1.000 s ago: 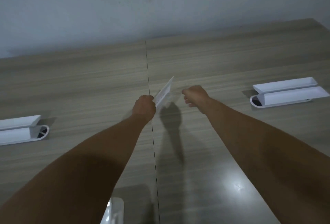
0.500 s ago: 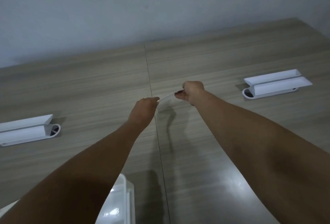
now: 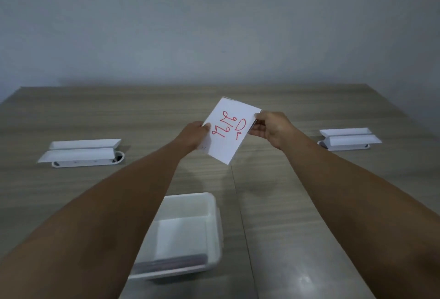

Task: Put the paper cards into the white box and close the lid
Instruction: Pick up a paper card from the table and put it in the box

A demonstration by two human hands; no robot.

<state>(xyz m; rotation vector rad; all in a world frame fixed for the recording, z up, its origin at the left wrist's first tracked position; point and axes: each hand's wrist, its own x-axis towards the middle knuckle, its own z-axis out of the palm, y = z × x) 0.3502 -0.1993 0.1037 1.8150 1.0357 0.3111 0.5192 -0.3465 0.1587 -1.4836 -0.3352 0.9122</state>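
We hold our 2 bare forearms stretched forward, converging toward the far middle of the bench. Our left hand [image 3: 194, 135] is raised, fingers curled, thumb pressed on top of the paper cards [image 3: 229, 130], its grip closed on their left edge. Our right hand [image 3: 273, 129] sits level with it, palm turned inward, thumb and fingertips pinching the right edge. Both wrists are nearly straight, well above the bench.

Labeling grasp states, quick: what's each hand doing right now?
Left hand: closed on the left edge of the paper cards, held above the table.
Right hand: closed, pinching the cards' right edge.
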